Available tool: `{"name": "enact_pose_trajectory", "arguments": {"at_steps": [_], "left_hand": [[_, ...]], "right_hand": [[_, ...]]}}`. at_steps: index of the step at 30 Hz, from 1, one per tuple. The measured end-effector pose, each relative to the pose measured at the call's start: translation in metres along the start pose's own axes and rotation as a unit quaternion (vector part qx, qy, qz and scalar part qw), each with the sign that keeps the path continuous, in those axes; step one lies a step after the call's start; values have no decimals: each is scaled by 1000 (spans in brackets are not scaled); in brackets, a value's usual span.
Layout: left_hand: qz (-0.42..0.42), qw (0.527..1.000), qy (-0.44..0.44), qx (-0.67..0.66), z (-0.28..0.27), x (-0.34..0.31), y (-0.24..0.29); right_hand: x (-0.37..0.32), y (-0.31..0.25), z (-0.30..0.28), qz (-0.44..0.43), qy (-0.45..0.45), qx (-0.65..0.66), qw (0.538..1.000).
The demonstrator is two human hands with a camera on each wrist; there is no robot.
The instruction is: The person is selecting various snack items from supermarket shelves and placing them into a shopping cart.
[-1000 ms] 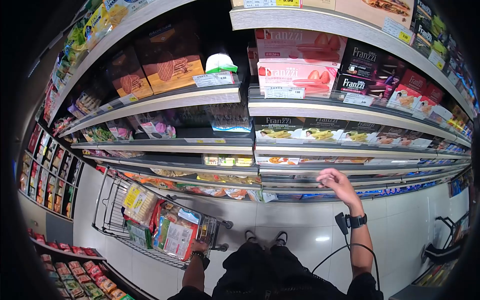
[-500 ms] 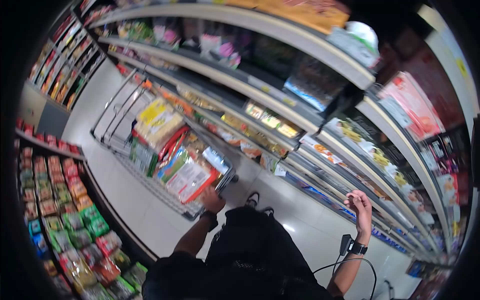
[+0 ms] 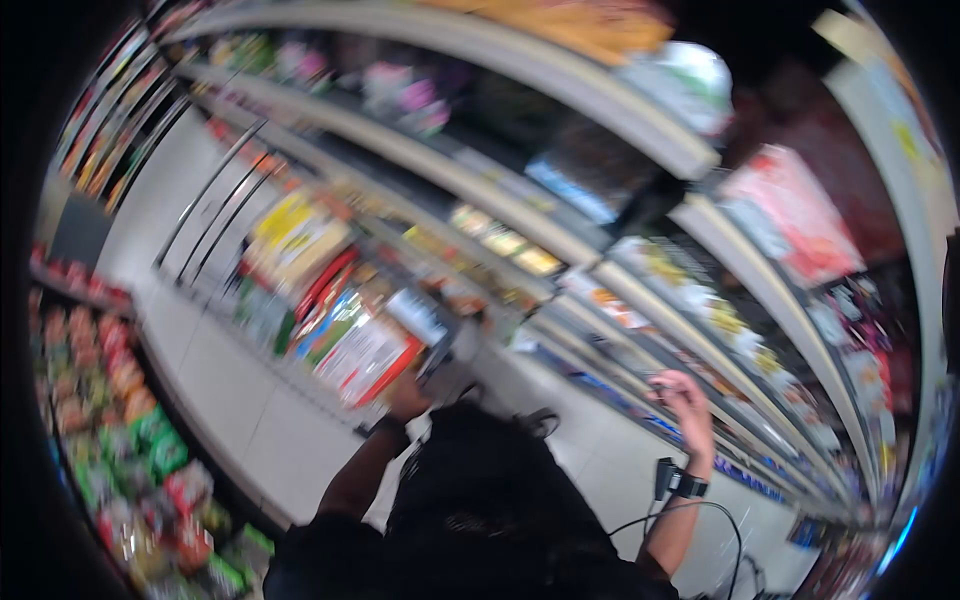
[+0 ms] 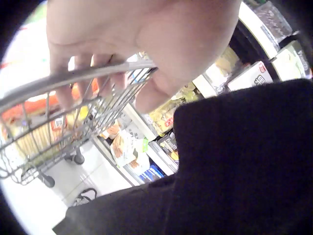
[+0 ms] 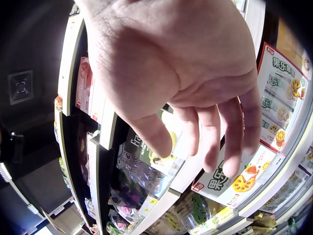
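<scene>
My left hand (image 3: 408,396) is at the near end of a wire shopping cart (image 3: 222,176). From the left wrist view, the fingers of that hand (image 4: 146,36) curl over the cart's metal rim (image 4: 78,76). Inside the cart lie a red-edged package with a white label (image 3: 365,352) and a pale package with a yellow label (image 3: 297,236). My right hand (image 3: 686,405), empty, is raised before the shelves. In the right wrist view its palm (image 5: 176,58) shows, the fingers loosely bent in front of boxed snacks (image 5: 230,178).
Stocked shelves (image 3: 450,180) run diagonally across the top and right. At lower left stands a display of small colourful packets (image 3: 130,450). Pale floor tiles (image 3: 225,385) show beside the cart. A black cable (image 3: 715,505) hangs by my right wrist.
The head view has turned, so the shelves now slant down to the right and more of the packet display shows. My left hand stays on the cart; my right remains raised and empty.
</scene>
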State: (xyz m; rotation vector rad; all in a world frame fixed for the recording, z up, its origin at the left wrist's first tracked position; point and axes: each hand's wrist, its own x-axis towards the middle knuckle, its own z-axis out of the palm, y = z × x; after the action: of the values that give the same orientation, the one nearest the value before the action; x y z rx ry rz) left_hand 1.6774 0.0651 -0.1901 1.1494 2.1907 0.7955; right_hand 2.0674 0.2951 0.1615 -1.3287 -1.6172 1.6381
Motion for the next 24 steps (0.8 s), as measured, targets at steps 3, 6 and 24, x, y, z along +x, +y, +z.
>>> {"name": "enact_pose_trajectory", "arguments": {"at_steps": [3, 6, 24], "left_hand": [[67, 982, -63, 163, -50, 12, 64], [-52, 969, -82, -226, -78, 60, 142], [426, 847, -31, -318, -197, 109, 649]], "right_hand": [[-6, 8, -19, -10, -21, -7, 1000], [-7, 14, -51, -12, -15, 18, 1000], [-30, 99, -159, -55, 27, 123, 991]]}}
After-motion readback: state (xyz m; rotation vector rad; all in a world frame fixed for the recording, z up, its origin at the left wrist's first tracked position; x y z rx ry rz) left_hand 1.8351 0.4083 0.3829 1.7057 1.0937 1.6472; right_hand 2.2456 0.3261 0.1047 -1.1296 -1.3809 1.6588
